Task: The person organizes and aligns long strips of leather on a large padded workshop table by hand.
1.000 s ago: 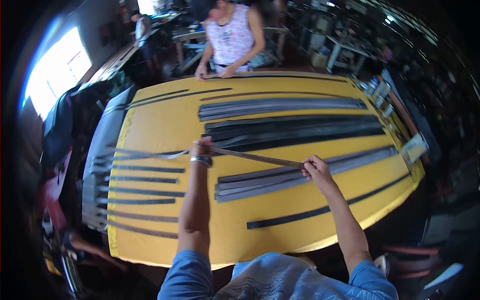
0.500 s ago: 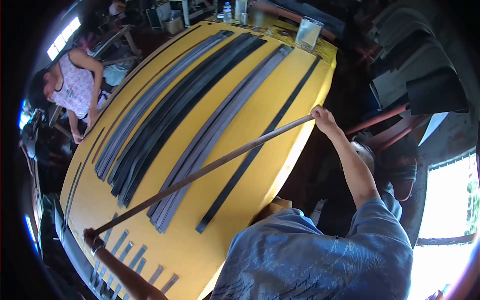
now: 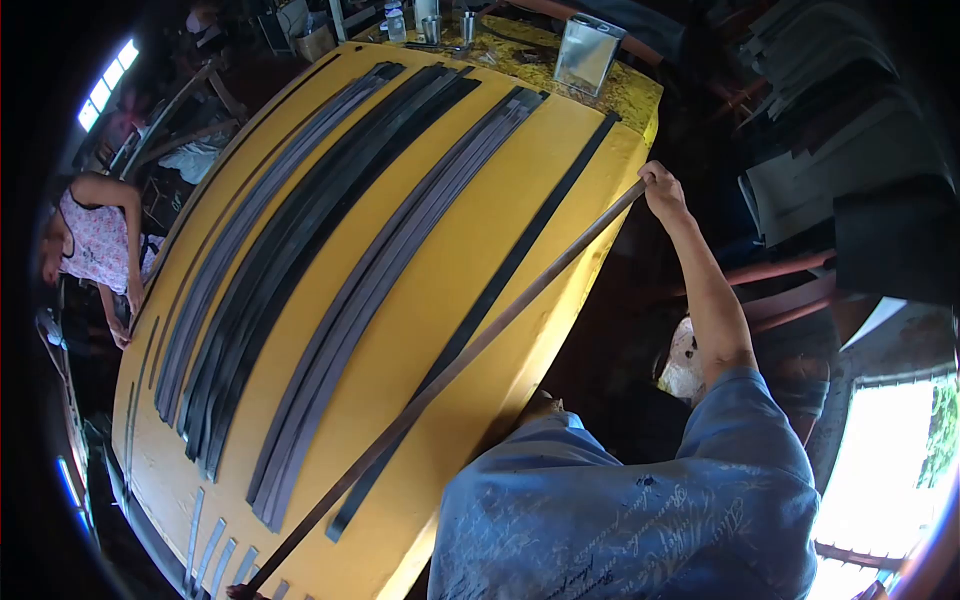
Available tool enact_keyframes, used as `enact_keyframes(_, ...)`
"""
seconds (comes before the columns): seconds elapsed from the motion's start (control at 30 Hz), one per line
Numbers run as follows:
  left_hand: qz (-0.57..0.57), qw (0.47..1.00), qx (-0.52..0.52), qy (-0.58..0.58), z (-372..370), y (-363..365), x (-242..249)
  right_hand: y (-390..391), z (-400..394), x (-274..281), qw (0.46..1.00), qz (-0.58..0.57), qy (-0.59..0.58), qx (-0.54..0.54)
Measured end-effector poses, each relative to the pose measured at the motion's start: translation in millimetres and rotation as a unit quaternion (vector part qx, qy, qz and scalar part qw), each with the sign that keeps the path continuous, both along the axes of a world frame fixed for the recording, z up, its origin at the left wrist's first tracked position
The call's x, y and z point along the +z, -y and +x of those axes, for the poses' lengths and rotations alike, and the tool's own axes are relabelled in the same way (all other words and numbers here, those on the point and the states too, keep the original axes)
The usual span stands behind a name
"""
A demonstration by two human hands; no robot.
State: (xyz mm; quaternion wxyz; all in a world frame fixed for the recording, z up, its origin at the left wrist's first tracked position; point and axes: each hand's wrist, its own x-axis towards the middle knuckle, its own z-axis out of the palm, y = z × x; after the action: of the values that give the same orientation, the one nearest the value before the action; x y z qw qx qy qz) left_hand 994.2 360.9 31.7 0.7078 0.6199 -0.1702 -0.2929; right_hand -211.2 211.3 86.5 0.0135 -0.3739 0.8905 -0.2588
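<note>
Stretched diagonally over the yellow table (image 3: 500, 400) is a long brown strip (image 3: 450, 371), one end in each hand. My right hand (image 3: 663, 190), arm extended, grips its far end beyond the table's right edge. At the bottom left my left hand (image 3: 242, 592) holds the near end and is mostly cut off by the frame. The brown strip crosses over a single black strip (image 3: 540, 228). Further left lie a grey bundle of strips (image 3: 420, 215), a black bundle of strips (image 3: 310, 225) and a thinner grey bundle (image 3: 290, 160). Several short strips (image 3: 212, 550) lie near my left hand.
Another person (image 3: 100, 230) stands at the table's left edge with hands on it. A square metal can (image 3: 588, 55), a bottle (image 3: 396, 22) and metal cups stand at the far end. Dark sheets (image 3: 890, 240) hang at the right, above a bright window (image 3: 890, 450).
The brown strip has moved right and nearer to my body, from over the grey bundle to across the single black strip. My left hand has dropped to the frame's bottom edge. The view has shifted.
</note>
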Motion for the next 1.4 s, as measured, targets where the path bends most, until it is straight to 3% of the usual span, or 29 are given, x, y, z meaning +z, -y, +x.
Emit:
enact_keyframes(0.23,0.077,0.988,0.071,-0.114,-199,-84,-61,74,-117,-22,0.999,0.045,0.002,-0.003)
enact_keyframes(0.4,0.054,0.984,0.061,-0.161,-225,-118,-87,115,-166,-34,0.994,0.104,-0.004,-0.024)
enact_keyframes(0.43,-0.008,0.981,-0.022,-0.195,-209,-127,-102,120,-176,-37,0.994,0.106,-0.003,-0.019)
enact_keyframes(0.5,0.077,0.975,0.1,-0.185,-254,-113,-95,133,-199,-44,0.986,0.15,-0.058,-0.04)
enact_keyframes(0.63,0.116,0.958,0.16,-0.206,-329,-82,-77,159,-261,-62,0.983,0.169,-0.027,-0.068)
enact_keyframes(0.73,0.156,0.948,0.231,-0.156,-360,-73,-82,150,-203,-51,0.989,0.082,-0.089,-0.089)
enact_keyframes(0.77,0.151,0.939,0.265,-0.158,-361,-73,-92,137,-179,-46,0.988,0.124,-0.096,-0.006)
enact_keyframes(0.83,0.294,0.928,0.225,-0.034,-381,-85,-97,96,-121,-68,0.965,0.032,-0.149,0.212)
enact_keyframes(0.87,0.341,0.932,0.107,-0.056,-349,-103,-117,76,-73,-59,0.953,0.037,-0.109,0.279)
enact_keyframes(0.9,0.312,0.939,0.097,0.105,-340,-125,-147,55,-27,-46,0.941,0.069,-0.076,0.323)
enact_keyframes(0.93,0.295,0.913,0.097,0.264,-332,-138,-170,42,4,-45,0.927,0.101,-0.062,0.357)
enact_keyframes(0.97,0.292,0.851,0.063,0.433,-345,-142,-182,30,14,-66,0.905,0.099,-0.122,0.396)
enact_keyframes(1.0,0.433,0.866,0.11,0.224,-397,-108,-126,23,23,-74,0.899,0.162,-0.104,0.392)
enact_keyframes(1.07,0.438,0.837,0.113,0.307,-435,-100,-100,22,20,-94,0.886,0.187,-0.134,0.402)
enact_keyframes(1.13,0.415,0.86,0.117,0.272,-451,-88,-94,25,4,-94,0.88,0.2,-0.18,0.391)
enact_keyframes(1.2,0.377,0.876,0.059,0.296,-473,-81,-100,36,-33,-111,0.87,0.189,-0.233,0.392)
enact_keyframes(1.23,0.412,0.845,0.048,0.338,-486,-78,-100,40,-45,-114,0.867,0.199,-0.253,0.381)
enact_keyframes(1.3,0.4,0.861,0.066,0.306,-520,-59,-66,48,-68,-121,0.875,0.201,-0.227,0.376)
enact_keyframes(1.37,0.399,0.862,0.063,0.304,-524,-60,-70,52,-82,-131,0.886,0.177,-0.223,0.367)
enact_keyframes(1.4,0.416,0.847,0.056,0.326,-525,-60,-67,54,-67,-114,0.904,0.188,-0.234,0.306)
